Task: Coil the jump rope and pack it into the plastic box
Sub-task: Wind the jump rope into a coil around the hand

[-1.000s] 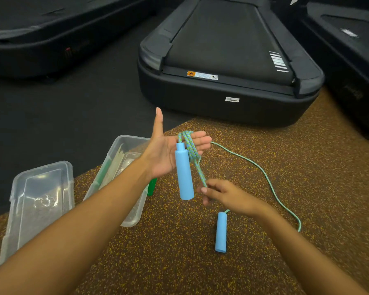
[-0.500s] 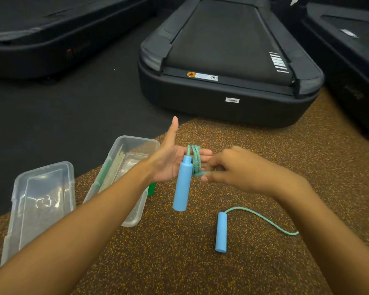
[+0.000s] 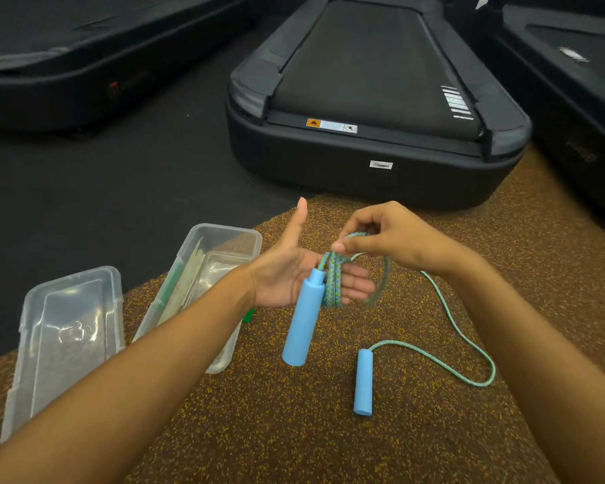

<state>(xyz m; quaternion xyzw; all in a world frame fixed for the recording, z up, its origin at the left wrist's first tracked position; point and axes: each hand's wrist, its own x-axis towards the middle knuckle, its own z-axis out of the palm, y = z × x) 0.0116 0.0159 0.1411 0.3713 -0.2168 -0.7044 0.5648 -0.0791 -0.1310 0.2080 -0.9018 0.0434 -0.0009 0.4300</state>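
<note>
A green-blue jump rope [image 3: 333, 281] is wound in several turns around the fingers of my left hand [image 3: 287, 274], which is held flat with the thumb up. One blue handle [image 3: 303, 321] hangs down from that coil. My right hand [image 3: 388, 239] pinches the rope just above the left fingers, with a blurred loop arcing past the fingertips. The rest of the rope [image 3: 468, 344] trails over the floor to the second blue handle [image 3: 363, 382], which lies on the mat. The clear plastic box [image 3: 248, 239] stands open to the left, partly behind my left forearm.
The clear lid [image 3: 67, 330] lies left of the box, on the speckled brown mat [image 3: 294, 431]. Green and pale items sit inside the box. A black treadmill [image 3: 374, 110] stands close ahead, with others at the far left and right on the dark floor.
My right hand has risen from below the left fingers to above them, carrying the rope around for another turn. The loose rope on the floor has shortened.
</note>
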